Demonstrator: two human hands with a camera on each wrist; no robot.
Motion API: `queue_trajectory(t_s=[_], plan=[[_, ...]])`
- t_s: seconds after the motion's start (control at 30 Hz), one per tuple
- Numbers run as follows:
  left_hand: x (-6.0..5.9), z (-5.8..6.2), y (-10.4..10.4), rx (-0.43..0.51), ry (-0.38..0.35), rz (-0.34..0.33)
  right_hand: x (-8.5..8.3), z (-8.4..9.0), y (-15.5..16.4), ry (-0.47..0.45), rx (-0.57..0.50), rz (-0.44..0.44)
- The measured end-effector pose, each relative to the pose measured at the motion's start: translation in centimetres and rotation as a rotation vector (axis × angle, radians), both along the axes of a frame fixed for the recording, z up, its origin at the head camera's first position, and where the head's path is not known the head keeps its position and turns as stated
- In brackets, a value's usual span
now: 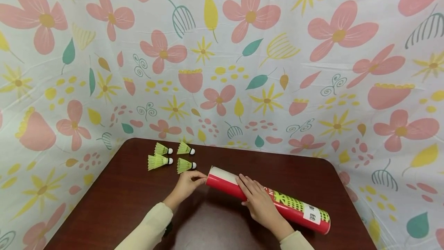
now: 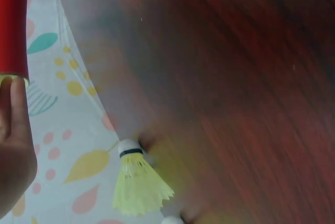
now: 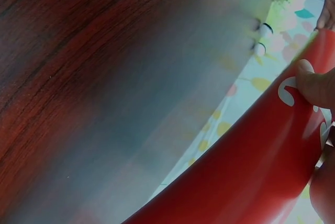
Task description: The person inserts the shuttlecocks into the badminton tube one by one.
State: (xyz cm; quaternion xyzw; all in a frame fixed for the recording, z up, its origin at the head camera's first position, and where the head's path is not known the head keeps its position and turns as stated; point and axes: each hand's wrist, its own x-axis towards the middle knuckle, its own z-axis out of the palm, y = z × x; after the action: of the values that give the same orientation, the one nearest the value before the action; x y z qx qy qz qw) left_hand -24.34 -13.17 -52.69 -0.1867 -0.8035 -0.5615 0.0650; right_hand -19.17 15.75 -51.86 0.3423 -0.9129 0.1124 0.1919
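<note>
A long red tube (image 1: 267,198) lies on its side on the dark brown worktop (image 1: 132,203), slanting from its open end near the middle of the worktop to its far end near the right front edge; it has a green pattern and a white label towards that far end, and a white lining shows at the open end. The right hand (image 1: 258,202) rests on top of the tube, about the middle of its length, with the fingers (image 1: 247,183) straight and lying close together along the red surface; in the right wrist view the thumb (image 3: 314,85) presses on the red wall of the tube (image 3: 246,177). The left hand (image 1: 187,184) is at the open end of the tube, and its fingers are lightly curled with the tips touching the rim; in the left wrist view one finger (image 2: 18,109) lies against the end of the tube (image 2: 13,22), but I cannot tell if the fingers pinch the rim or only touch it. Four yellow-green shuttlecocks (image 1: 169,157) with white heads lie on the worktop just behind the left hand, in two rows of two, all heads pointing right; the nearest shuttlecock (image 1: 185,164) is just beside the fingers, not touching them. A flower-printed cloth (image 1: 243,68) hangs behind and around the worktop; both arms wear pale cream sleeves (image 1: 152,227).
</note>
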Motion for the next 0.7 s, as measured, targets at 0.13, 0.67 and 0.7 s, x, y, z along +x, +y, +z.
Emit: queue_trajectory(t_s=[0.13,0.67,0.7], plan=[[-0.1,0.1,-0.6,0.01,-0.037,-0.028,-0.1,0.0,0.2,-0.014,0.007,-0.004],[-1.2,-1.2,-3.5,-0.014,0.017,0.343,-0.1,-0.4,0.5,-0.037,0.007,-0.016],[-1.3,-1.2,-3.7,-0.013,0.013,0.38,-0.1,-0.4,0.5,-0.041,0.009,-0.019]])
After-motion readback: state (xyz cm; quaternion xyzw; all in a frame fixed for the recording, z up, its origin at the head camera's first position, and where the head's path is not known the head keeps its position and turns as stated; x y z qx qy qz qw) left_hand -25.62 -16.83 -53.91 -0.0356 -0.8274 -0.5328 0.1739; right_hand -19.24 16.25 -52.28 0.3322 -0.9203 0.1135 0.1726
